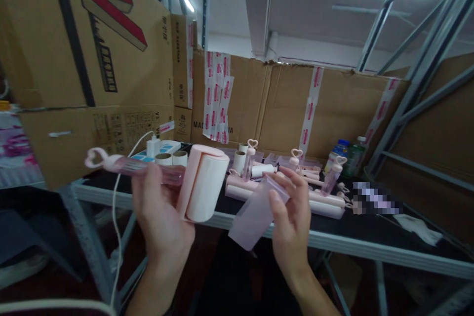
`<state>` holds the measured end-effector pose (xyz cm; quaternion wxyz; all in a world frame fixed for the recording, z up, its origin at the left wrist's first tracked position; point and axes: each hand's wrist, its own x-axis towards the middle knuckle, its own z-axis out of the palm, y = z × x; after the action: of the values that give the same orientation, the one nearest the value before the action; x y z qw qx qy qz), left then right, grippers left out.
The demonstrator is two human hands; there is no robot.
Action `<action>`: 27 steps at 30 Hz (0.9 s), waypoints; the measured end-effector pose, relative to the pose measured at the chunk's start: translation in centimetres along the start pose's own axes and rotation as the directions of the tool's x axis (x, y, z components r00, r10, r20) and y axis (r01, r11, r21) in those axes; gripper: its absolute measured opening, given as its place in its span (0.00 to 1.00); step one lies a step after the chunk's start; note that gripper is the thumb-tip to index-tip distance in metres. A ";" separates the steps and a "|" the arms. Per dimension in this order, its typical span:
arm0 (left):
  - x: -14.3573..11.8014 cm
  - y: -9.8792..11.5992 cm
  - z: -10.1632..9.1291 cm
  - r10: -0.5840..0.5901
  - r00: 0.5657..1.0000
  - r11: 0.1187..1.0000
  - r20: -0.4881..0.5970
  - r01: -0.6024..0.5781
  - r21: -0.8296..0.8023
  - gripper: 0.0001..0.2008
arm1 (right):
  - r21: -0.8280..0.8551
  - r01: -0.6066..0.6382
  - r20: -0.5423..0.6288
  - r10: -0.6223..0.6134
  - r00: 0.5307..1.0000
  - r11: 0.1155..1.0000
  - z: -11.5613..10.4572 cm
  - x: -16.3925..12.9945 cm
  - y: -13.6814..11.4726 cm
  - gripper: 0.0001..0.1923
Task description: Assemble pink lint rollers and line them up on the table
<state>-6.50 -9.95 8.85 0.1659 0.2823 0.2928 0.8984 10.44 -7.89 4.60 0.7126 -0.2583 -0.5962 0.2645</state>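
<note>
My left hand (161,212) grips a pink lint roller (202,182) by its translucent pink handle, which ends in a heart-shaped loop at the left. The white paper roll sits in its pink half-shell, pointing toward the right. My right hand (292,212) holds a translucent pale pink cover (254,217), tilted, just to the right of the roll. The two parts are apart by a small gap.
A black worktable (370,237) carries several more pink roller handles (335,173), white paper rolls (239,160), pink shells and two bottles (350,155). Taped cardboard boxes (92,59) stand left and behind. A white charger cable (118,192) hangs at the left. Metal rack bars rise at the right.
</note>
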 end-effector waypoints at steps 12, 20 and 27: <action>-8.2 -3.4 2.7 -0.410 0.904 0.912 0.123 0.407 0.049 0.19 | -0.005 -0.007 -0.044 0.007 0.999 1.000 0.7 -0.2 -0.9 0.17; -7.1 -3.6 2.5 -0.465 0.834 0.884 0.297 0.421 0.203 0.21 | 0.046 -0.021 -0.055 0.023 0.998 0.999 -0.4 -0.2 -0.2 0.16; -4.0 -3.2 1.2 -0.312 0.722 0.891 0.618 -0.004 0.455 0.19 | -0.242 0.080 0.524 0.061 0.849 0.967 -6.2 1.2 -0.6 0.31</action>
<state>-2.17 -8.76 6.03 0.2710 0.5919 0.4237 0.6298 16.81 -7.81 4.91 0.4838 -0.2621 -0.7990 0.2426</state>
